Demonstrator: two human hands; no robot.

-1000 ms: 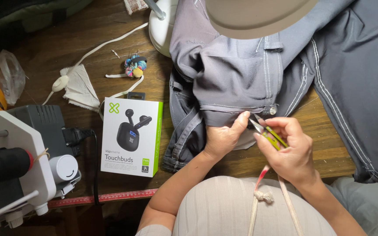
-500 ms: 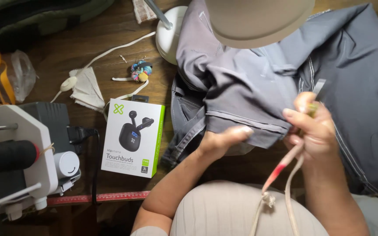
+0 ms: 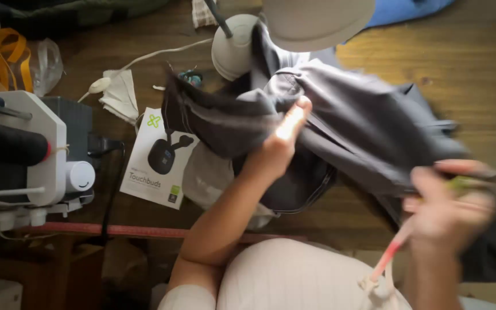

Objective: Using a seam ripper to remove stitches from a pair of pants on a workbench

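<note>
A dark grey garment (image 3: 368, 126) lies bunched over the wooden table (image 3: 431, 63). My left hand (image 3: 279, 143) is raised and grips a fold of it near the middle, lifting the cloth. Low at the right, blurred by motion, my right hand (image 3: 449, 206) is closed on a small yellow-green handled tool (image 3: 466, 182) and touches the garment's right edge. A pink and white cord (image 3: 388, 261) hangs from below that hand.
A white desk lamp (image 3: 233, 49) stands at the back, its shade (image 3: 317, 20) overhead. A white earbuds box (image 3: 159, 158) lies left of the garment. A white sewing machine (image 3: 27, 155) sits at the left edge. A red tape measure (image 3: 121, 231) runs along the table's front edge.
My left hand has lifted and pulled the garment up and leftward, over part of the box. My right hand has dropped down and to the right with the tool.
</note>
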